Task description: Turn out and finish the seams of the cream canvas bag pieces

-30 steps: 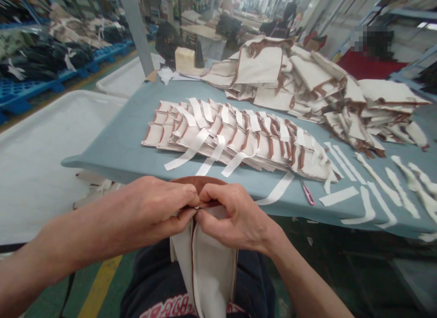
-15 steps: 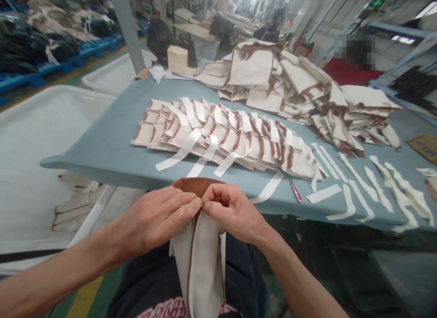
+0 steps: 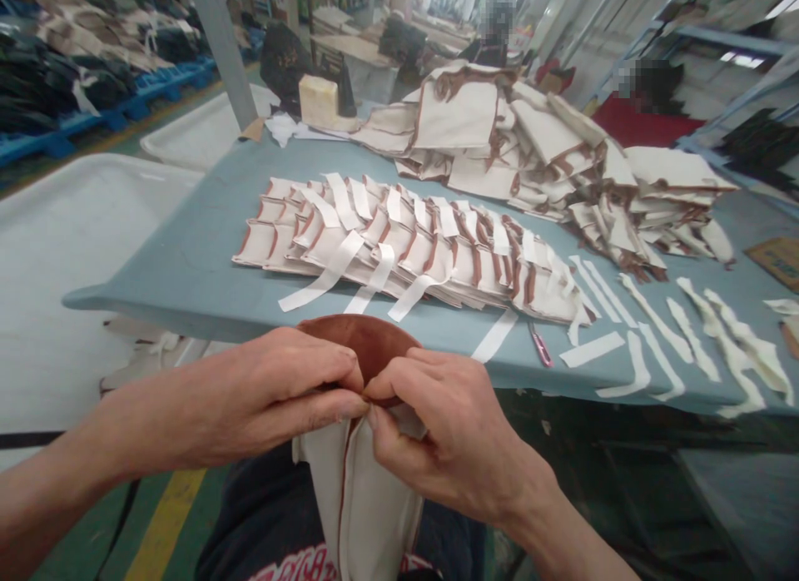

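Fingers of two hands pinch one cream piece.

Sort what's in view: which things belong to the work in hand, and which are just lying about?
Likely part of the work:
- cream fabric piece with brown edging, pinched by the left hand and right hand
- overlapping row of similar pieces
- heap of similar pieces

Seemingly just lying about:
- pink tool
- pale block
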`<state>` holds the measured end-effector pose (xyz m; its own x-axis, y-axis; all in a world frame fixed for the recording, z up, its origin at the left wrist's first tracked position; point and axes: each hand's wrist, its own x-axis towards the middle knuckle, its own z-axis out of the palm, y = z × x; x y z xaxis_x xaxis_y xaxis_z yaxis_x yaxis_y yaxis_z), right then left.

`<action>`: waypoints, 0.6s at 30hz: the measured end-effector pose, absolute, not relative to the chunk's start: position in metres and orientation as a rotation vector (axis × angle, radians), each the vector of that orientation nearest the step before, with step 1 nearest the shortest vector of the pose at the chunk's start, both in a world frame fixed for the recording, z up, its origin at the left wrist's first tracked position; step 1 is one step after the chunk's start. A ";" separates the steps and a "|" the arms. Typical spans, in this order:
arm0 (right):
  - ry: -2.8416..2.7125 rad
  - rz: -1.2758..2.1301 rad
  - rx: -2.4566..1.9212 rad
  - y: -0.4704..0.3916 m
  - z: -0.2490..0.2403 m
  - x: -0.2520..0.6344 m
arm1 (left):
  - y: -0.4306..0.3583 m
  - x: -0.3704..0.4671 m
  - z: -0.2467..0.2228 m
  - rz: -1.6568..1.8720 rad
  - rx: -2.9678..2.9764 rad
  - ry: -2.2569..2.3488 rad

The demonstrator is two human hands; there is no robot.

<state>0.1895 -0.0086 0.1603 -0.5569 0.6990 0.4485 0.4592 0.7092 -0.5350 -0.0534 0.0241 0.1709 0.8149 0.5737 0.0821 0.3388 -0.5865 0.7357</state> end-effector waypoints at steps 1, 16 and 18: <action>-2.262 0.494 -0.869 -0.008 0.161 0.191 | 0.024 -0.052 0.169 0.413 2.289 0.642; -2.383 0.787 -0.781 -0.004 0.176 0.211 | 0.018 -0.037 0.166 0.451 2.435 0.706; -2.373 0.799 -0.811 -0.001 0.176 0.212 | 0.010 -0.032 0.169 0.437 2.482 0.679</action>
<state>0.2118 -0.0007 0.1763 -0.6950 0.6686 0.2645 0.3723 0.6494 -0.6631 -0.0316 0.0102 0.1691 0.8218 0.5453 0.1650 0.3756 -0.7363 0.5628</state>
